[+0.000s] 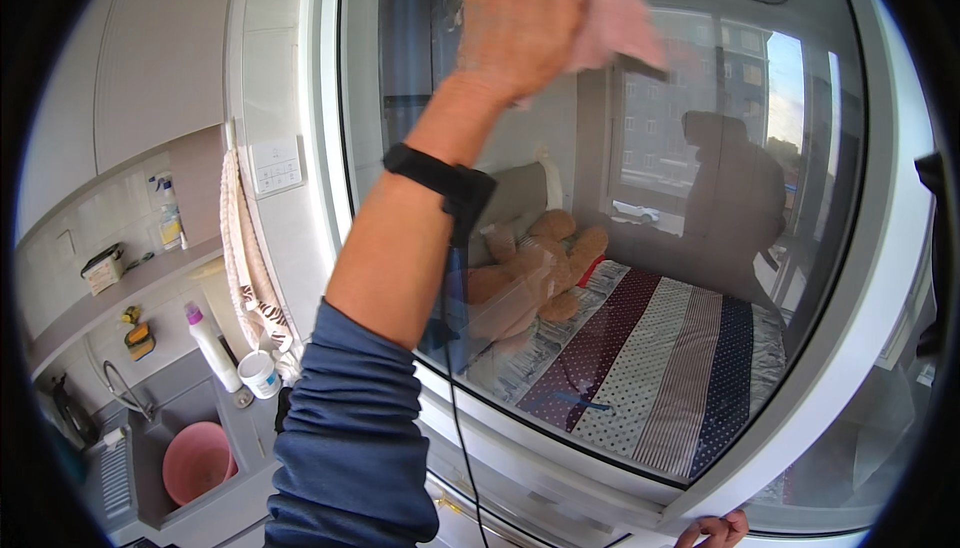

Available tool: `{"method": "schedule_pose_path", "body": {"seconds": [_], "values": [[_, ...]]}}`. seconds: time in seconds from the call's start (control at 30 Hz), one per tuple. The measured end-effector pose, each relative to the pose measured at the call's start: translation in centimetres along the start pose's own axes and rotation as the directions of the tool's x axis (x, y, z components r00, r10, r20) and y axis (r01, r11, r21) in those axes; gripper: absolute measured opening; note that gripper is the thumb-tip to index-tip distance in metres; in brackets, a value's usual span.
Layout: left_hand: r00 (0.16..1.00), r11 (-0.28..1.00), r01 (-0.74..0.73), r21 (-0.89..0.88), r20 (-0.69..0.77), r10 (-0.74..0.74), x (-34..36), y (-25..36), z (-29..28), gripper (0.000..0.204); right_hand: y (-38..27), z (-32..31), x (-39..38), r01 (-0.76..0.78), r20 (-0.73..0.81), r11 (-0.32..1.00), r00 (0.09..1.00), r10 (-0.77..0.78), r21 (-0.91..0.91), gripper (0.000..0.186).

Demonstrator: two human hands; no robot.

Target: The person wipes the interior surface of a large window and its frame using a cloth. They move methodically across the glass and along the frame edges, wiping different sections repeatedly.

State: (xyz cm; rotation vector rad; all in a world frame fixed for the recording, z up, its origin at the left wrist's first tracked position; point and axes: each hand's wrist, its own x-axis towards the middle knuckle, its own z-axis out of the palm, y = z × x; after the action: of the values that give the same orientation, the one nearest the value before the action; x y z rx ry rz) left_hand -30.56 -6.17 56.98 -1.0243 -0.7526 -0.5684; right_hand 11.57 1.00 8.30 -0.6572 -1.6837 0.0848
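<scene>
My left hand [520, 23] is raised high and presses a pink cloth [615, 13] against the window glass [690, 88]. Part of the cloth sticks out to the right of the fingers, and the hand looks slightly blurred. A black band with a small box and a hanging cable is strapped round the left wrist. Low on the right, the fingers of my right hand [715, 528] curl at the bottom corner of the white window frame [800, 413]; the rest of that hand is out of the picture.
Behind the glass lie a striped bedspread [650, 358] and a brown plush toy [550, 258]. To the left are a grey sink with a pink basin [198, 463], a white bottle [212, 348], a white tub [259, 375], a hanging towel [245, 258] and a shelf with a spray bottle [168, 213].
</scene>
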Motion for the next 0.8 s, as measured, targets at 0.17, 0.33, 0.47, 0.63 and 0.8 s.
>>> {"method": "schedule_pose_path", "body": {"seconds": [0.17,0.33,0.47,0.63,0.8], "values": [[0.986,0.986,0.137,0.097,0.087,-0.146,-8.6,-12.9,-2.5,0.049,-0.9,0.4,0.3,-0.063,-0.055,0.998,0.996,0.064,0.023,0.021],[0.880,0.890,0.437,0.131,0.139,-0.453,-14.1,-19.6,-5.5,0.058,-1.2,1.4,0.0,-0.130,-0.131,0.991,0.983,0.128,-0.007,0.031],[0.874,0.886,0.461,0.044,0.149,-0.462,-14.9,-20.3,-5.8,0.045,-1.1,2.3,0.0,-0.091,-0.202,0.994,0.974,0.100,0.053,0.032],[0.725,0.735,0.677,0.028,0.144,-0.673,-11.4,-19.3,-4.7,0.031,-1.3,2.0,0.0,-0.152,-0.173,0.987,0.972,0.158,0.045,0.030],[0.749,0.760,0.621,0.190,0.142,-0.647,-6.1,-18.7,-2.3,0.029,-1.7,1.1,0.4,-0.086,-0.108,0.992,0.990,0.095,0.090,0.025]]}}
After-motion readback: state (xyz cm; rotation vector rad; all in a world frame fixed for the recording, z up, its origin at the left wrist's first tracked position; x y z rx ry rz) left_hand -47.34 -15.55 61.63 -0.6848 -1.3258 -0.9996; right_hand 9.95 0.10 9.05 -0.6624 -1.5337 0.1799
